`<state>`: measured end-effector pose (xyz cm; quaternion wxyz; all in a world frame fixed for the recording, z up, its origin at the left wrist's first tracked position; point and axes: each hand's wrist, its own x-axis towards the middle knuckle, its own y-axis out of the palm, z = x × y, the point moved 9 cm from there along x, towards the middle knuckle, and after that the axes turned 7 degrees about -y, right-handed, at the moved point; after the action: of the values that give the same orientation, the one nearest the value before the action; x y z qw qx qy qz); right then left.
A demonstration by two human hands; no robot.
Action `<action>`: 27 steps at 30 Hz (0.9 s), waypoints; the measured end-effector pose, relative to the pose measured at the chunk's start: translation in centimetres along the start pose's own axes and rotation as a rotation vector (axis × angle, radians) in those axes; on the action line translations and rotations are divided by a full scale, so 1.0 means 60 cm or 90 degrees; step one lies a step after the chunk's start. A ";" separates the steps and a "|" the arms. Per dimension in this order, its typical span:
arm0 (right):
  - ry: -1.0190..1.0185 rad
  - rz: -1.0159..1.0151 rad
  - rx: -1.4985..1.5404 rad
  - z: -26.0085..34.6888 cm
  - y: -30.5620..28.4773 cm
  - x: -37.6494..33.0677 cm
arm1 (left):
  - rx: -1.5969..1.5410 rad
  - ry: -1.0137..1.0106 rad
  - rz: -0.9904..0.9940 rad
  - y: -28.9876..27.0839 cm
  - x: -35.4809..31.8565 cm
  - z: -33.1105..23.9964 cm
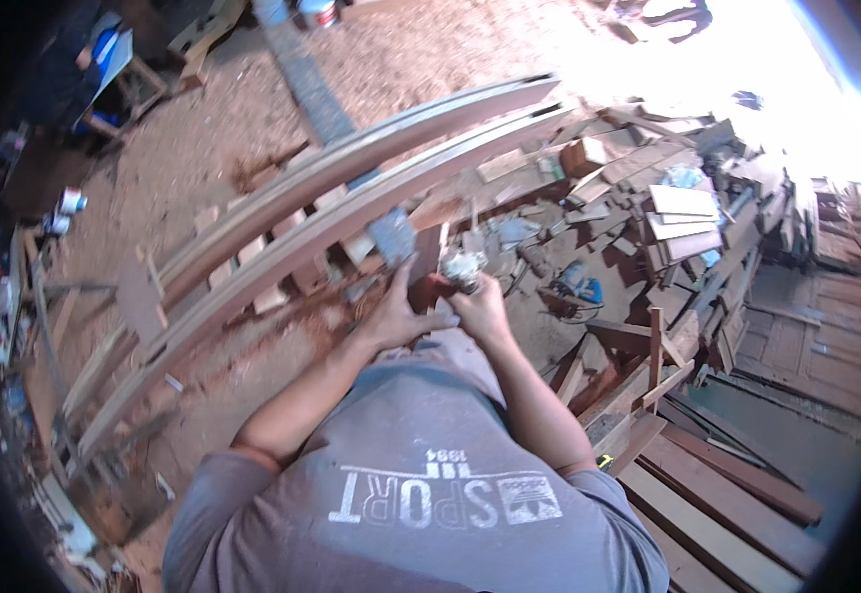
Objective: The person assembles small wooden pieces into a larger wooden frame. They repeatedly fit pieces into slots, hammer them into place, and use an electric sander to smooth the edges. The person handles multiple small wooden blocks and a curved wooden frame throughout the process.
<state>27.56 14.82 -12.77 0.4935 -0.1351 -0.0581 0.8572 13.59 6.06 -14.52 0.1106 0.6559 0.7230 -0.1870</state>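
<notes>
1. The left hand (399,314) lies spread and flat, fingers apart, pressing on the wood just under a grey sanding block (392,237). The block sits at frame centre, on the lower of two long curved rails (351,183).
2. The right hand (480,306) is curled around a small pale tool (462,267), just right of the left hand. I cannot tell what kind of tool it is; it is blurred.
3. Handling, as I judge it: the rails look stiff, heavy and awkward by their length. I would steady them by pressing down on the top face, as the left hand does, not by lifting at an end.
4. The block looks light and rigid; take it by its short sides.
5. Appearance: the rails are reddish-brown, bowed, running from lower left to upper right, joined by short pale cross blocks (253,252).
6. Nearby: a scrap pile (668,198) at right, a blue power tool (581,284) on the dusty floor (203,128).
</notes>
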 end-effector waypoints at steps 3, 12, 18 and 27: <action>0.086 0.067 0.038 0.006 0.016 -0.016 | -0.222 0.010 0.091 0.008 -0.021 -0.013; -0.111 -0.013 0.286 0.119 -0.032 0.001 | -0.268 -0.202 0.046 0.009 -0.085 0.079; -0.237 0.055 0.457 0.186 -0.008 0.032 | -0.381 -0.434 0.093 0.045 -0.104 0.084; -0.192 -0.047 0.360 0.107 0.040 0.029 | -0.398 -0.404 -0.014 0.069 -0.083 0.117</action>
<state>22.86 15.34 -7.49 0.5281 0.1378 0.1048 0.8314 17.67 -1.10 -19.38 0.5182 0.4935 0.6816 -0.1527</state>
